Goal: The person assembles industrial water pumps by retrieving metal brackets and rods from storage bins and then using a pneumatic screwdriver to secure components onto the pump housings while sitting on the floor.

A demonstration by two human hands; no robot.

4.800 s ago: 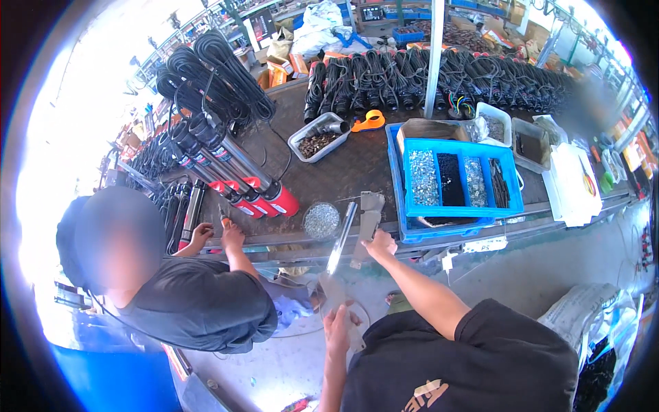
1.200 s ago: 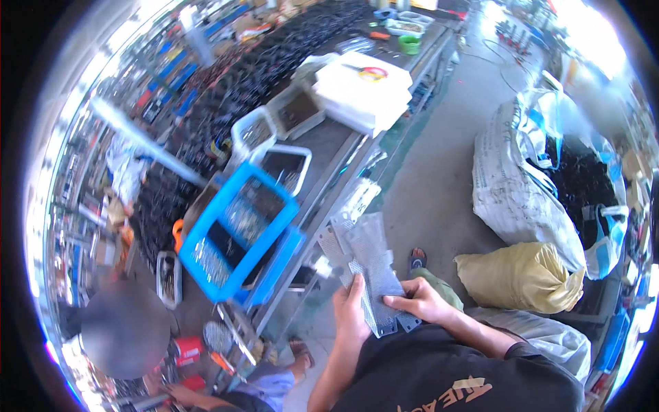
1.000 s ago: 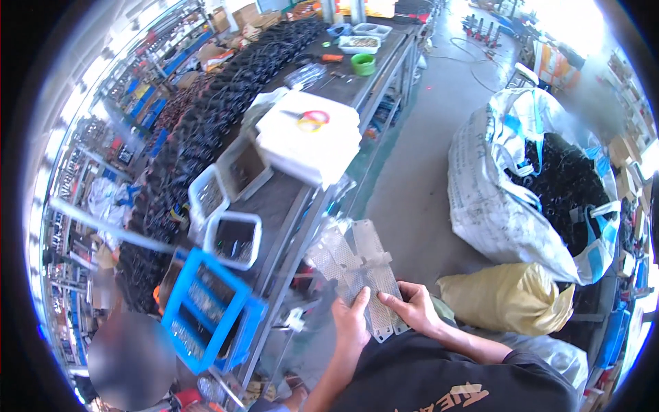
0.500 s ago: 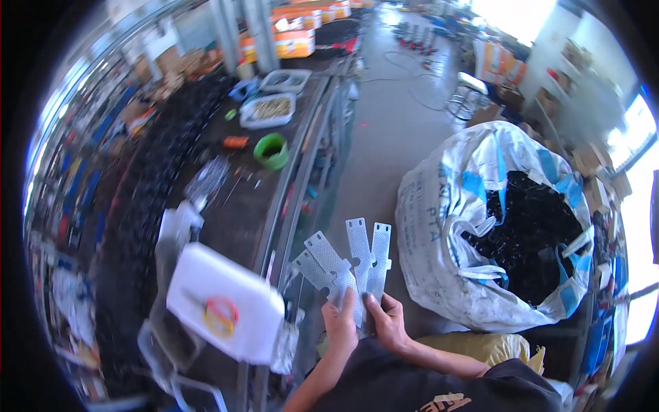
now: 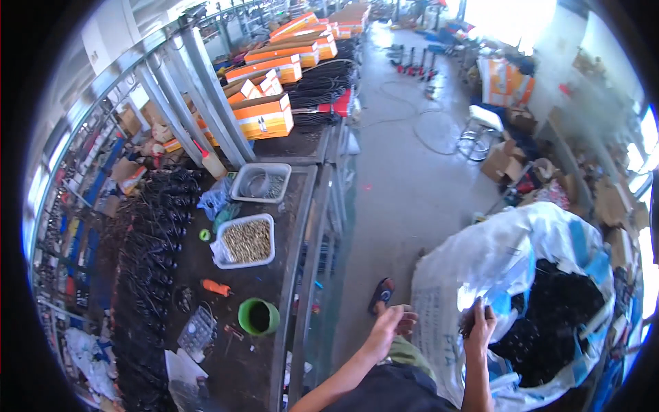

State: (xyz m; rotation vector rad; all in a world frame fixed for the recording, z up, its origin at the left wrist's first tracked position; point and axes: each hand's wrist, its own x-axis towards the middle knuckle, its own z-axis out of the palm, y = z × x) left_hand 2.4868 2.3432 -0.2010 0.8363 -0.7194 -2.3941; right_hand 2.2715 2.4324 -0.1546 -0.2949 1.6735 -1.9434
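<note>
My left hand [image 5: 389, 334] is raised in front of my body, fingers loosely curled and slightly apart, with nothing visible in it. To its right, my right hand [image 5: 480, 324] is closed at the near side of a large white woven sack [image 5: 439, 292]. Shiny translucent plastic strips [image 5: 471, 295] stick up from its fingers; glare and blur hide their outline and number. Inside the sack lies a heap of small black parts [image 5: 546, 336].
On the left bench stand a tub of brass-coloured pieces [image 5: 247, 242], another clear tub [image 5: 261, 182], a green cup [image 5: 259, 317] and an orange tool [image 5: 216, 287]. Black cables [image 5: 154, 254] line the bench. Orange-white boxes [image 5: 264, 117] stand beyond. A stool [image 5: 480, 130] stands across the aisle.
My hands have parted; both held the fanned perforated strips before. The right hand has moved right to the sack with them. My view has shifted, and the white tray with scissors is out of sight.
</note>
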